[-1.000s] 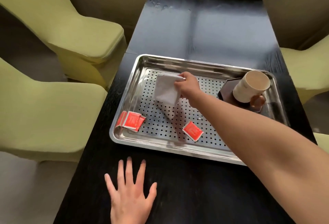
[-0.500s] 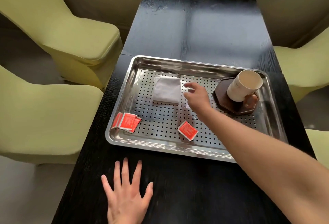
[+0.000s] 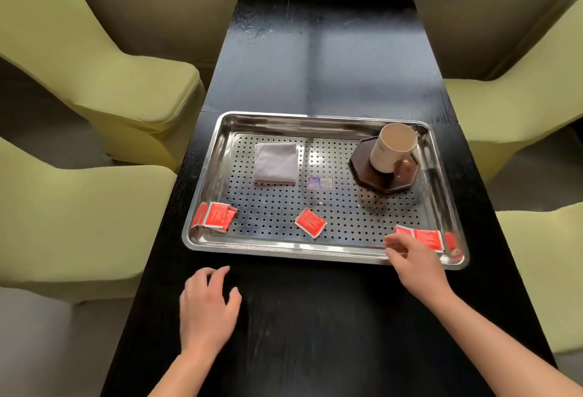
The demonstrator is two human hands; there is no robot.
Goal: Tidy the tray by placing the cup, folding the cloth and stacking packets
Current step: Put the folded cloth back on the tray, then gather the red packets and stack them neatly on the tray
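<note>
A perforated steel tray lies on the black table. A folded grey cloth rests flat at its back left. A cream cup with a brown handle stands on a dark octagonal coaster at the back right. Red packets lie at the front left, the front middle and the front right. My right hand hovers over the tray's front rim, fingers apart, just short of the right packets. My left hand rests on the table in front of the tray, holding nothing.
The black table is narrow and runs away from me. Yellow-green chairs stand close along both sides, on the left and on the right. A small printed sticker sits on the tray floor.
My right hand let go of the cloth, which now lies folded flat, and drew back toward the tray's front right corner. My left hand curled its fingers a little.
</note>
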